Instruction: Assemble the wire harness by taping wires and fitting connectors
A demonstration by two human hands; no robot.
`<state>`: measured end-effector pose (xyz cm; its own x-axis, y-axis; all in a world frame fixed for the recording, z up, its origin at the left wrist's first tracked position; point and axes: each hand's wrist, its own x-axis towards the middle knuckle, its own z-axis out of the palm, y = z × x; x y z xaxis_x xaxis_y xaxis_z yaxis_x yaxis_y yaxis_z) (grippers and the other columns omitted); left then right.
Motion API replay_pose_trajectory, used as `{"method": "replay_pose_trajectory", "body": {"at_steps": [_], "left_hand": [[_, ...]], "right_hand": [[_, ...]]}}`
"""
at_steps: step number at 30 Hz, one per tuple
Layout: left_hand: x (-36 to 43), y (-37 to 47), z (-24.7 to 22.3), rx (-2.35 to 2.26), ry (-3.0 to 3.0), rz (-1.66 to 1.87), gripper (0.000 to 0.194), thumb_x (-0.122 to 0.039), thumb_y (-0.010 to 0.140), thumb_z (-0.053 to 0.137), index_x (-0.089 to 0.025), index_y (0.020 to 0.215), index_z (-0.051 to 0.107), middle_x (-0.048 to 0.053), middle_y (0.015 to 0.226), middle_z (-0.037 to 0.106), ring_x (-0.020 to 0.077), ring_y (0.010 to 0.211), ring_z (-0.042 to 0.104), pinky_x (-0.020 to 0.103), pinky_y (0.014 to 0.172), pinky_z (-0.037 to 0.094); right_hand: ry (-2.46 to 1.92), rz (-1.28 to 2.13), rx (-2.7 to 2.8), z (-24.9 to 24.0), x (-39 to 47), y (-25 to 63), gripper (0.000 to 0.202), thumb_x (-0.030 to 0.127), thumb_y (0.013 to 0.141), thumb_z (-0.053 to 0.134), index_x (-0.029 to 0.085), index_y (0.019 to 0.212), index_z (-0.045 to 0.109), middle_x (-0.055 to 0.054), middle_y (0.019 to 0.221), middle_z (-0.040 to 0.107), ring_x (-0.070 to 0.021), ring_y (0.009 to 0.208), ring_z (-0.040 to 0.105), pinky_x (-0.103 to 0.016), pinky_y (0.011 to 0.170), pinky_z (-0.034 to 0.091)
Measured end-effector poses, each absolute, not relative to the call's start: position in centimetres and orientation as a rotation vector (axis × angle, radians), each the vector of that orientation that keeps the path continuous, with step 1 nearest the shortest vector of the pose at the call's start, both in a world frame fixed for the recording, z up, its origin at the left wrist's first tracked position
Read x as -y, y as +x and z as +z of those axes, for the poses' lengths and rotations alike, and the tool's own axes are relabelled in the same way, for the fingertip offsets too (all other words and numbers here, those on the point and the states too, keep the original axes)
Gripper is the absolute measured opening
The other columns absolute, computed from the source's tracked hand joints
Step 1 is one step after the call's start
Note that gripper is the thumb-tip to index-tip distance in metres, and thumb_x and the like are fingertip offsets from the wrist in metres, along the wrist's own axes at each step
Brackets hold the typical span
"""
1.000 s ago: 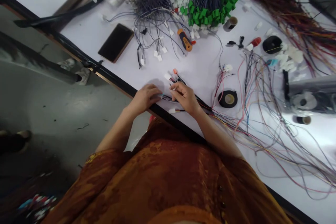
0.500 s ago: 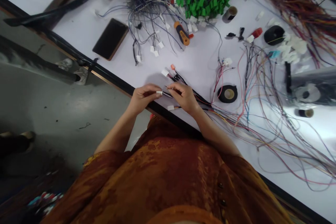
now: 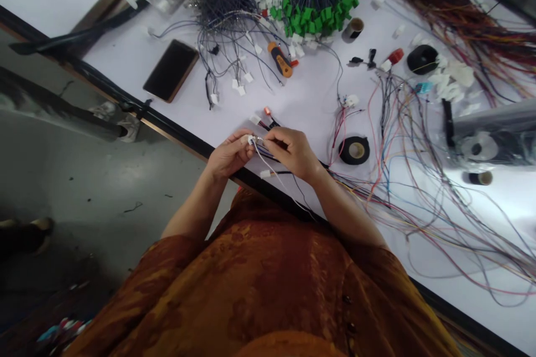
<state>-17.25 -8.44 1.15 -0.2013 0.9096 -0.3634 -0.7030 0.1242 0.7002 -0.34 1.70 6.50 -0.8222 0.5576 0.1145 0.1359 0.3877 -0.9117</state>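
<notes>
Your left hand (image 3: 230, 155) pinches a white connector (image 3: 251, 140) at its fingertips, on the side facing your right hand (image 3: 293, 152), which grips a thin wire end (image 3: 260, 139) just beside it. A white wire (image 3: 278, 174) trails from the connector toward the table edge. Near your right hand lie a white plug (image 3: 265, 174) and a black tape roll (image 3: 354, 150); loose wires (image 3: 355, 192) pass under that forearm.

A white connector (image 3: 250, 140), pinched in the left hand (image 3: 230, 155), trails a pale wire (image 3: 275, 172).
</notes>
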Motion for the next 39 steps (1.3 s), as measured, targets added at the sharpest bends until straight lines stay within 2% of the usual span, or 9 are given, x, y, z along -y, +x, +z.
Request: {"method": "replay_pose_trajectory", "body": {"at_steps": [3, 9, 14, 17, 21, 31, 35, 39], "left_hand": [[8.4, -17.3, 0.9, -1.027, 0.269, 1.467, 0.03, -0.032, 0.066, 0.09, -0.02, 0.083, 0.069, -0.002, 0.072, 0.065, 0.0042, 0.053, 0.054, 0.016, 0.053, 0.051], [8.4, -17.3, 0.8, -1.126, 0.421, 1.452, 0.021, -0.035, 0.08, 0.08, -0.02, 0.086, 0.066, -0.002, 0.071, 0.063, 0.0052, 0.054, 0.054, 0.017, 0.053, 0.05], [8.5, -16.8, 2.0, -1.086, 0.466, 1.525, 0.029, -0.037, 0.07, 0.089, -0.018, 0.083, 0.071, -0.001, 0.073, 0.069, 0.0058, 0.057, 0.06, 0.018, 0.058, 0.053], [8.7, -16.4, 2.7, -1.164, 0.555, 1.59, 0.028, -0.036, 0.068, 0.09, -0.018, 0.083, 0.074, 0.0, 0.073, 0.071, 0.0081, 0.06, 0.064, 0.021, 0.062, 0.055], [9.0, -16.0, 3.1, -1.229, 0.575, 1.657, 0.027, -0.036, 0.069, 0.09, -0.019, 0.083, 0.075, 0.0, 0.073, 0.072, 0.0082, 0.06, 0.064, 0.022, 0.063, 0.055], [9.8, -15.5, 3.0, -1.262, 0.643, 1.683, 0.022, -0.036, 0.073, 0.088, -0.021, 0.084, 0.076, 0.0, 0.072, 0.072, 0.0084, 0.063, 0.065, 0.022, 0.066, 0.055], [10.4, -15.7, 2.8, -1.307, 0.726, 1.71, 0.016, -0.031, 0.078, 0.084, -0.021, 0.087, 0.076, 0.0, 0.079, 0.072, 0.0081, 0.07, 0.065, 0.021, 0.073, 0.055], [10.5, -15.3, 2.9, -1.282, 0.691, 1.691, 0.021, -0.033, 0.077, 0.085, -0.02, 0.09, 0.074, 0.001, 0.079, 0.07, 0.0089, 0.072, 0.065, 0.023, 0.076, 0.055]], "right_hand": [[-0.604, 1.458, 2.282, 7.0, -1.9, -0.2, 0.019, 0.027, 0.094, 0.056, 0.018, 0.078, 0.062, 0.003, 0.068, 0.055, -0.0093, 0.062, 0.044, -0.025, 0.062, 0.034], [-0.546, 1.431, 2.363, 7.7, -2.0, -0.3, 0.02, 0.022, 0.092, 0.055, 0.017, 0.074, 0.059, 0.003, 0.067, 0.052, -0.0087, 0.064, 0.043, -0.025, 0.063, 0.032], [-0.598, 1.341, 2.43, 8.0, -1.8, -0.4, 0.024, 0.02, 0.091, 0.055, 0.018, 0.068, 0.053, 0.004, 0.064, 0.046, -0.0086, 0.062, 0.038, -0.026, 0.062, 0.029], [-0.645, 1.249, 2.449, 7.6, -1.3, -0.6, 0.024, 0.02, 0.093, 0.053, 0.018, 0.069, 0.053, 0.002, 0.067, 0.051, -0.01, 0.065, 0.043, -0.026, 0.065, 0.031], [-0.674, 1.297, 2.336, 6.5, -0.7, -0.6, 0.016, 0.024, 0.095, 0.054, 0.019, 0.08, 0.059, -0.001, 0.078, 0.062, -0.0124, 0.072, 0.051, -0.026, 0.07, 0.037], [-0.673, 1.407, 2.115, 4.8, 0.4, 0.1, 0.022, 0.029, 0.099, 0.05, 0.021, 0.079, 0.055, 0.0, 0.074, 0.057, -0.0122, 0.069, 0.05, -0.027, 0.07, 0.041], [-0.629, 1.535, 2.072, 5.0, 0.5, 0.3, 0.016, 0.033, 0.098, 0.052, 0.019, 0.094, 0.057, -0.004, 0.089, 0.063, -0.014, 0.082, 0.057, -0.028, 0.078, 0.044], [-0.654, 1.356, 2.31, 5.5, 0.8, -0.1, 0.024, 0.032, 0.102, 0.047, 0.019, 0.085, 0.059, -0.004, 0.083, 0.062, -0.0156, 0.083, 0.055, -0.03, 0.08, 0.042]]}}
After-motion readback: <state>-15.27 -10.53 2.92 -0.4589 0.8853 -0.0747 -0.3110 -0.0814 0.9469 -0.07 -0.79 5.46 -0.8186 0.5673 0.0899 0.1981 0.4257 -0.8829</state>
